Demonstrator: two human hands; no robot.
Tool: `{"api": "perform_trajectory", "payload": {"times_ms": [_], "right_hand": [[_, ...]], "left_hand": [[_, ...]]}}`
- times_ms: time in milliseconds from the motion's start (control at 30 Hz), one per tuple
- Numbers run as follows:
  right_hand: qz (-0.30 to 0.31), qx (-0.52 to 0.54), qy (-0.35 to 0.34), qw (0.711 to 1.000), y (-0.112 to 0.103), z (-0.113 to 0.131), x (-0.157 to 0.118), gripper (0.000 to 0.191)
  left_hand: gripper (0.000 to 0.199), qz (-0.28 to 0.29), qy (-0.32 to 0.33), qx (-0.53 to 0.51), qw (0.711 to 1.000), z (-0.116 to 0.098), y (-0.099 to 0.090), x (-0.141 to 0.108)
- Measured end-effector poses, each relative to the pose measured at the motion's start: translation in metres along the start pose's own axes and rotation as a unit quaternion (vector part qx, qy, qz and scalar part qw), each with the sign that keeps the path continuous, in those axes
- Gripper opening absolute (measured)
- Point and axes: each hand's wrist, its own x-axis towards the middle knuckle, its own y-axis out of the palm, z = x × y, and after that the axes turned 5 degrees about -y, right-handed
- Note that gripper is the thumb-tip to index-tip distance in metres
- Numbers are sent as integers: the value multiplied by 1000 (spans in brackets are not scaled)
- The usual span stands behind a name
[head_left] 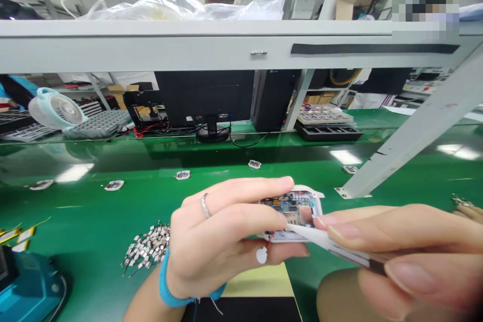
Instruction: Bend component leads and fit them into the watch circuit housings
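Observation:
My left hand (226,231), with a ring and a blue wrist strap (169,282), grips a small white device housing (319,206) with a circuit board (290,206) showing inside. A round white disc (261,255) on a thin red wire hangs from the housing's lower edge. My right hand (407,251) pinches pale tweezers (328,244) with a dark rear part. Their tip is at the board's lower edge, close to my left fingertip. Whether the tip holds anything is too small to tell.
A pile of small metallic parts (149,246) lies left of my left hand. Several similar housings (183,175) are spread across the green bench (94,226). A teal machine (33,282) stands at the lower left. A slanted white post (407,136) rises at the right. Behind is a monitor (206,98).

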Motion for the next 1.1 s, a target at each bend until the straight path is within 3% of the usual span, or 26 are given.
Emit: {"api": "perform_trajectory", "payload": {"times_ms": [300,633,767,867,1000,1100], "right_hand": [[-72,123,80,987,16,10,0,20],[-104,122,78,984,22,7,-2,23],[-110,17,58,992,22,-5,-14,13],[-102,-11,16,995,22,-10,-17,14],[-78,59,-16,995,17,-10,-7,20],[14,95,-76,992,9,-17,-1,32]], "left_hand": [[20,-4,9,-3,1000,0,0,-1],[21,-20,18,29,999,1,0,-6],[18,-24,26,57,998,-1,0,-6],[19,-7,17,78,997,-3,-1,-6],[20,-21,26,61,998,-2,0,-6],[20,-27,29,28,999,-1,0,-2]]}}
